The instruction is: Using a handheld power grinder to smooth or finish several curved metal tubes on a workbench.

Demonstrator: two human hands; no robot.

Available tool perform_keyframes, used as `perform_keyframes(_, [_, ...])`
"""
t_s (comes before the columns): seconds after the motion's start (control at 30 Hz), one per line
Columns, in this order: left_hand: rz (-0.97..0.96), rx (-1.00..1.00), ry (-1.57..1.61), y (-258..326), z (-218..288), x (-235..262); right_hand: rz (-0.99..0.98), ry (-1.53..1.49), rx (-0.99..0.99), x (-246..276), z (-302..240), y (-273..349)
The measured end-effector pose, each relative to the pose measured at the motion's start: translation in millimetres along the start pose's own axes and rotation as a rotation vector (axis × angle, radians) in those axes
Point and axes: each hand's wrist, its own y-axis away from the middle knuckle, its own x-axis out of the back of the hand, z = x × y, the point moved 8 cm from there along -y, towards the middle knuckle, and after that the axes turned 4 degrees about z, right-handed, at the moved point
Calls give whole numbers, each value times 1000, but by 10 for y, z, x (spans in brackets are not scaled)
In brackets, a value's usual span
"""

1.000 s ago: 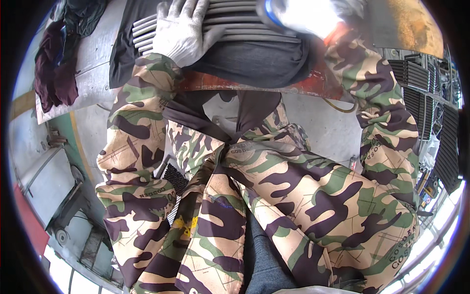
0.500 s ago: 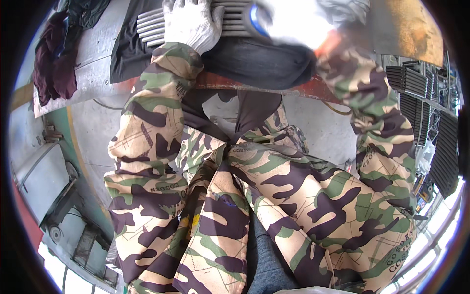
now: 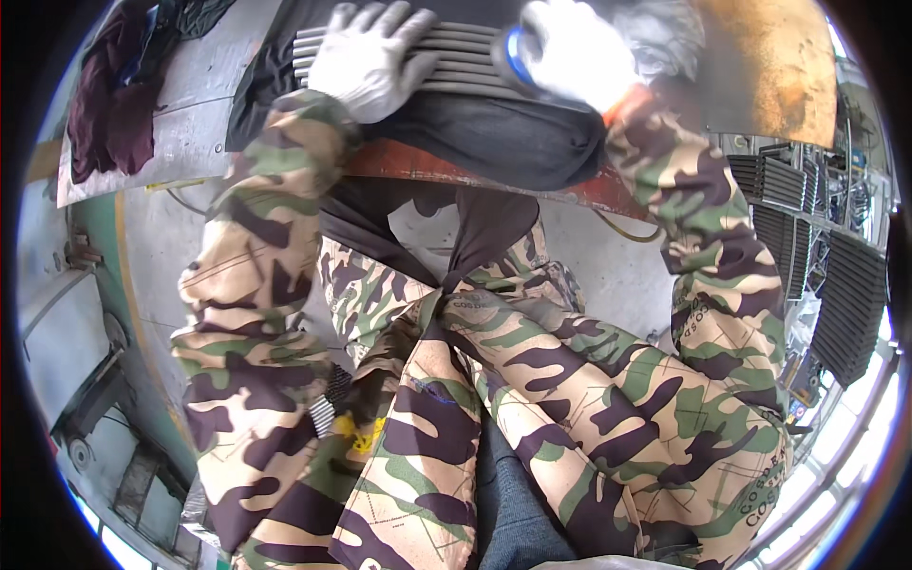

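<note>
A row of grey metal rods [image 3: 465, 68] lies side by side on black cloth [image 3: 494, 128] at the far side. My left hand [image 3: 369, 66], in a white knit glove, rests on the rods' left part with its fingers spread. At the rods' right end my right hand [image 3: 584, 59], gloved too, curls around a round blue-rimmed thing [image 3: 516, 55]. The glove covers most of that thing, so its kind is not clear. Its rim sits against or just above the rods.
Crumpled clear plastic [image 3: 665, 38] lies beyond my right hand, near a rust-stained sheet [image 3: 784, 66]. Dark red cloth [image 3: 123, 119] hangs over the table's left side. Racks of dark bars [image 3: 841, 304] stand at right. The table's red edge [image 3: 427, 163] runs before me.
My left hand now shows with its fingers more spread. My right hand, smeared by motion before, is sharper and slightly left, still with the blue-rimmed thing. The whole view has shifted a little.
</note>
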Motion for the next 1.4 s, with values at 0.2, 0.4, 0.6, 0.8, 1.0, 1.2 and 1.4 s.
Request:
perform_keyframes(0.2, [9,211,-71,37,-242,91,-25,-17,28,131,-345,12])
perform_keyframes(0.4, [-60,375,-33,-21,-292,44,-79,-16,-52,-125,-277,-343])
perform_keyframes(0.6, [67,384,-32,46,-339,-57,-57,-80,14,-82,-488,-394])
perform_keyframes(0.8, [24,352,-47,68,-381,89,-76,-55,17,-54,-547,-261])
perform_keyframes(1.0, [56,415,-1,47,-459,91,-83,-11,-87,-171,-391,-544])
perform_keyframes(1.2, [31,457,-21,43,-463,-17,-45,-79,54,-47,-647,-386])
perform_keyframes(1.4, [-15,514,-45,41,-566,-83,-87,-18,-65,-185,-484,-570])
